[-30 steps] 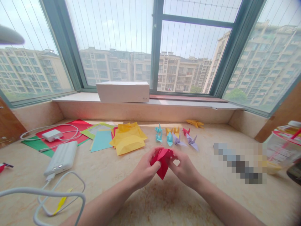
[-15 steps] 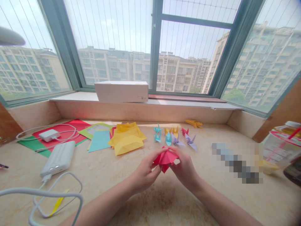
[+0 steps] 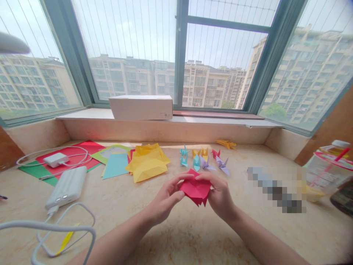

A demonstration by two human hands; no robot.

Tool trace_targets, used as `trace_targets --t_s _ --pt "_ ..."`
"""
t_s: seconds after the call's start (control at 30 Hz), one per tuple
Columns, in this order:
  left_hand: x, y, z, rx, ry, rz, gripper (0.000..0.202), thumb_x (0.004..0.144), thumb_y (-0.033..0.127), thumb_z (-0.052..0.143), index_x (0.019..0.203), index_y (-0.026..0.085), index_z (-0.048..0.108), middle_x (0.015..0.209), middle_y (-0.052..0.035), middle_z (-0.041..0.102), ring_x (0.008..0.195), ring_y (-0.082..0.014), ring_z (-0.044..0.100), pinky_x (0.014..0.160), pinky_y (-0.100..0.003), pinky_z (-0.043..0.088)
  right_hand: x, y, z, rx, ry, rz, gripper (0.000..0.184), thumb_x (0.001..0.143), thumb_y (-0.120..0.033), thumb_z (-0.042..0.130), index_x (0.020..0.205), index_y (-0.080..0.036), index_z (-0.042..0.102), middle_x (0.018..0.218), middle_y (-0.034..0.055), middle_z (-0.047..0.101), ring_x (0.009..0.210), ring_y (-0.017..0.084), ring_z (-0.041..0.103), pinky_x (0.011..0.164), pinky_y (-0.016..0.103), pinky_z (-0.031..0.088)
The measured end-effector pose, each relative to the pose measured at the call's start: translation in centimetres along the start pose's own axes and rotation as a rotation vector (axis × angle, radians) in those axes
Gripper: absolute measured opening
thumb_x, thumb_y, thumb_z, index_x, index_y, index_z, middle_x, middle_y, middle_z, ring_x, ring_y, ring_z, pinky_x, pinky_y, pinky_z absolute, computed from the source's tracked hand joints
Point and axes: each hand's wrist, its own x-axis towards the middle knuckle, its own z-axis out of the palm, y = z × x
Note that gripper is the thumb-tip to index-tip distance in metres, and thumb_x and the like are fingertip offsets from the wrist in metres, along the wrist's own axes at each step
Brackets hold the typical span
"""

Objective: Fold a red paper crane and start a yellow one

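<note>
A partly folded sheet of red origami paper (image 3: 196,187) is held up in front of me between both hands, its pointed flaps hanging at the bottom. My left hand (image 3: 168,197) grips its left edge, with the thumb in front and fingers behind the upper part. My right hand (image 3: 219,191) is closed on the right side, its fingers bent over the top edge. Just beyond stand several small folded paper cranes: light blue (image 3: 196,162), purple (image 3: 223,165), red (image 3: 216,154) and yellow ones.
Crumpled yellow paper (image 3: 150,163) and a blue sheet (image 3: 116,165) lie left of the cranes. A white power bank (image 3: 67,187) with a looping cable (image 3: 92,235) is at left. A plastic cup (image 3: 328,169) stands at right, and a white box (image 3: 141,107) sits on the sill.
The red paper has turned from a spread, fan-like shape to a flatter face towards me. Both hands have shifted their grip around it.
</note>
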Motion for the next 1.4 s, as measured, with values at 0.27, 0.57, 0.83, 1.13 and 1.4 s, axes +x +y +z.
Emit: trace_targets --t_s 0.27,0.57,0.83,1.13,1.4 --pt "0.8 0.1 0.2 0.021 0.294 -0.136 0.042 0.084 0.045 0.068 0.116 0.02 0.06 0.112 -0.0105 0.068 0.092 -0.0217 0.066 0.076 -0.03 0.052 -0.2 0.0 0.2 0.029 -0.094 -0.034 0.022 0.085 -0.013 0.06 0.097 -0.025 0.073 0.109 0.0079 0.073 0.101 0.024 0.068 0.084 0.036 0.055" --pt "1.2 0.3 0.0 0.181 0.447 -0.093 0.027 0.081 0.041 0.07 0.09 0.016 0.065 0.083 -0.0042 0.071 0.075 -0.0168 0.064 0.068 -0.026 0.048 0.4 -0.5 0.3 0.061 -0.09 0.044 0.026 0.094 -0.021 0.048 0.113 -0.025 0.065 0.114 0.009 0.067 0.108 0.023 0.063 0.095 0.038 0.051" --pt "1.2 0.2 -0.2 0.169 0.49 -0.048 0.026 0.084 0.039 0.068 0.093 0.016 0.059 0.09 -0.0044 0.068 0.077 -0.0158 0.063 0.07 -0.027 0.05 0.3 -0.4 0.7 0.134 -0.05 0.192 0.029 0.087 -0.039 0.065 0.111 -0.022 0.06 0.105 0.0082 0.069 0.096 0.022 0.066 0.087 0.037 0.054" --pt "0.9 -0.1 0.2 0.288 0.324 -0.107 0.024 0.083 0.036 0.068 0.093 0.014 0.065 0.088 -0.0072 0.072 0.079 -0.019 0.066 0.07 -0.028 0.051 0.6 -0.1 0.7 0.293 0.002 0.457 0.04 0.081 -0.045 0.072 0.11 -0.018 0.064 0.087 0.0075 0.075 0.078 0.022 0.072 0.067 0.032 0.058" --pt "0.9 -0.5 -0.2 0.289 0.349 -0.145 0.026 0.083 0.039 0.069 0.087 0.014 0.063 0.079 -0.0068 0.072 0.072 -0.0182 0.067 0.064 -0.027 0.054 1.0 -0.4 0.5 0.393 -0.034 0.544 0.036 0.08 -0.052 0.07 0.085 -0.017 0.07 0.079 0.0084 0.076 0.069 0.023 0.072 0.062 0.031 0.056"
